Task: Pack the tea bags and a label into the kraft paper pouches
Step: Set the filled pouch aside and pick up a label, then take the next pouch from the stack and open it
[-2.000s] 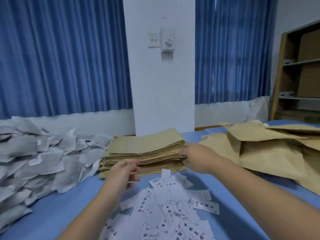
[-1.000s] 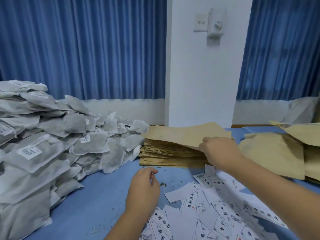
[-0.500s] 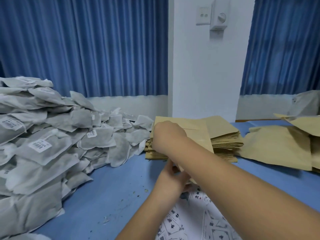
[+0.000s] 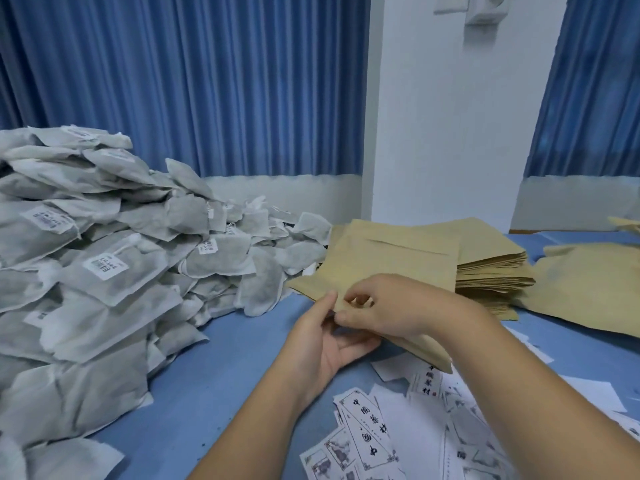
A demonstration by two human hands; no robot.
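I hold one kraft paper pouch (image 4: 391,261) tilted above the blue table, in front of the stack of flat pouches (image 4: 491,268). My right hand (image 4: 388,308) pinches the pouch's near edge from above. My left hand (image 4: 329,341) lies palm up under that same edge, thumb against the paper. A big heap of grey tea bags (image 4: 104,271) with white barcode stickers fills the left side. Loose white printed labels (image 4: 381,434) lie scattered at the near right.
More kraft pouches (image 4: 588,289) lie spread at the far right. A white pillar (image 4: 450,116) and blue curtains (image 4: 207,81) stand behind the blue table (image 4: 225,358), which shows bare cloth between the tea bags and the labels.
My right hand lifted the top pouch off the stack and drew it toward me. My left hand rose from the labels to meet its near edge. The view swung left and down.
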